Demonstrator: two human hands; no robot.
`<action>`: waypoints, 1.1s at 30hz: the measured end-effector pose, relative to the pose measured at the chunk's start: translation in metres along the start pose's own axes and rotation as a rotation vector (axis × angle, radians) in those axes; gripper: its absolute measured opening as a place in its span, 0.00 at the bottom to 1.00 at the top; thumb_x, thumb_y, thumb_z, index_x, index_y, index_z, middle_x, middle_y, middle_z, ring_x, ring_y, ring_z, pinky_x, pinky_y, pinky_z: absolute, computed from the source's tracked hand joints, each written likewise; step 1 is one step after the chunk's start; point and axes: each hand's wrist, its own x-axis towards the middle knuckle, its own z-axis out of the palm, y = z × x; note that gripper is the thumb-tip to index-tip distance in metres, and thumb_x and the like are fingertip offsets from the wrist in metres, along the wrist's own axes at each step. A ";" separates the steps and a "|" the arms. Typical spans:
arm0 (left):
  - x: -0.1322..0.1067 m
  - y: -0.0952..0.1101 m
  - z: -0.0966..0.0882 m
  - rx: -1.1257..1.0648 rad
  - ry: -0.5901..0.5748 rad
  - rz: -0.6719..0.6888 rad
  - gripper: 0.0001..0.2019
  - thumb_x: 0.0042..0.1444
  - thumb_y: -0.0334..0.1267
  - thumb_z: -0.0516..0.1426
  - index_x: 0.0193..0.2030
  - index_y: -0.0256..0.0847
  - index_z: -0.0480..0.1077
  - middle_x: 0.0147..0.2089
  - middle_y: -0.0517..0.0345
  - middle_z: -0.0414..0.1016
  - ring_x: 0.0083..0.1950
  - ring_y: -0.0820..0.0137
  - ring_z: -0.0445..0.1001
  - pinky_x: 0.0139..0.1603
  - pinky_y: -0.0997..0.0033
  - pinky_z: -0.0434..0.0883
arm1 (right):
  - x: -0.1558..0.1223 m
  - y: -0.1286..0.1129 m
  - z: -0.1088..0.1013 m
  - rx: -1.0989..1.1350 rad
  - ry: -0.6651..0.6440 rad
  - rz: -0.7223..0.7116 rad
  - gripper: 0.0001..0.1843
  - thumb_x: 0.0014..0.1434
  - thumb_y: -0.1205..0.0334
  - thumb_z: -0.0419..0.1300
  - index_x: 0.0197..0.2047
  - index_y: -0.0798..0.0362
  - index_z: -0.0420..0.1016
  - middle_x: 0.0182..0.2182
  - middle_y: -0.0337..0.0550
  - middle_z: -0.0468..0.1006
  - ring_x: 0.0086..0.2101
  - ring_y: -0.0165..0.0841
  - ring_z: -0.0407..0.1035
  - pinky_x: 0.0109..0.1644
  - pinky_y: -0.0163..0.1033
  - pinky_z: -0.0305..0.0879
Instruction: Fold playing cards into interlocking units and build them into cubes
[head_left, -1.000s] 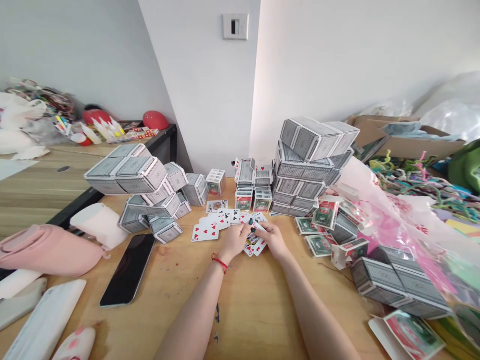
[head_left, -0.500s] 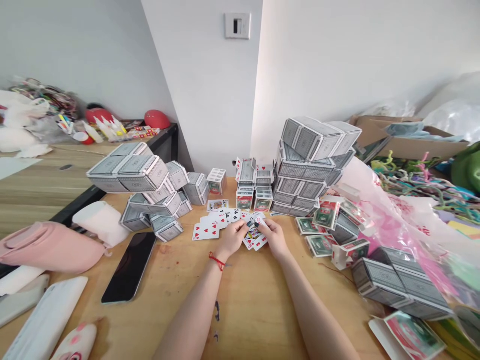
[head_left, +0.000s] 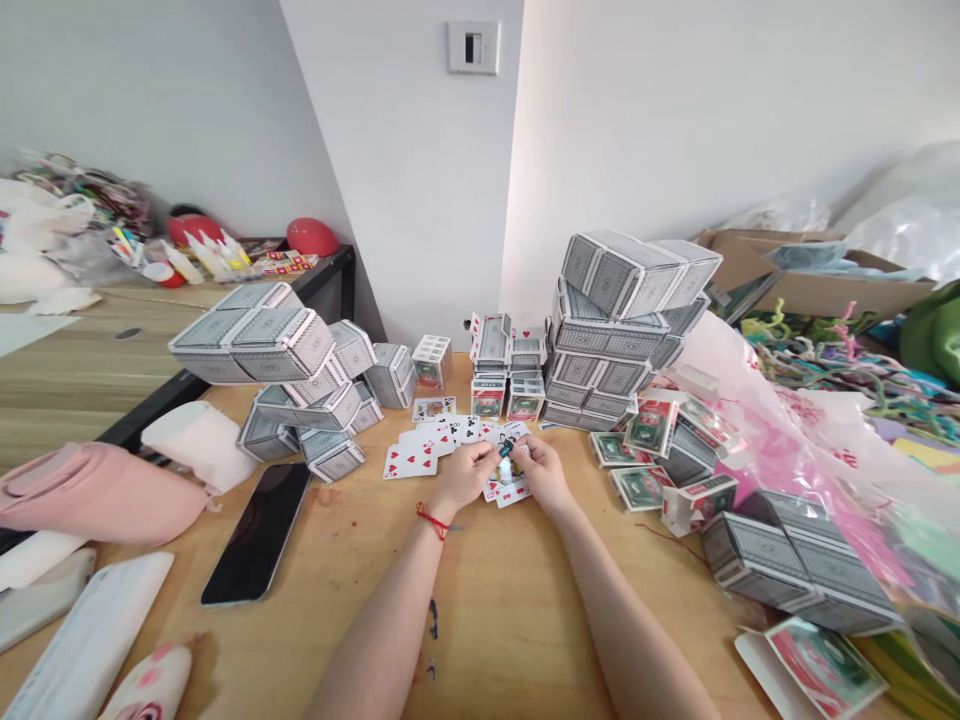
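My left hand [head_left: 474,474] and my right hand [head_left: 546,474] meet over a loose spread of face-up playing cards [head_left: 508,494] at the middle of the table. Both are closed in a pinch, with dark thumbnails almost touching. What lies between the fingertips is too small and covered to make out. A red string bracelet [head_left: 433,521] circles my left wrist. Left of my left hand lies a five of hearts [head_left: 410,460], with more cards overlapping beside it. A king card [head_left: 433,409] lies behind them. Two card boxes [head_left: 487,398] stand just beyond my hands, with packs on top.
Grey-backed card blocks form a tall stack [head_left: 611,340] at right and a leaning one [head_left: 281,345] at left. Opened card boxes [head_left: 651,428] and pink plastic [head_left: 795,500] crowd the right. A black phone [head_left: 256,535] and a pink pouch [head_left: 97,495] lie at left.
My hands have drawn slightly closer, their thumbs now almost meeting over the cards. The view has shifted a little; the stacks and boxes stay put.
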 end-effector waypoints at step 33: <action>0.001 -0.003 0.005 0.078 0.205 -0.004 0.15 0.55 0.45 0.47 0.21 0.41 0.49 0.20 0.64 0.50 0.24 0.75 0.52 0.25 0.74 0.51 | -0.003 -0.004 0.008 -0.171 0.039 -0.122 0.20 0.50 0.45 0.54 0.20 0.52 0.58 0.17 0.33 0.57 0.20 0.26 0.52 0.23 0.32 0.49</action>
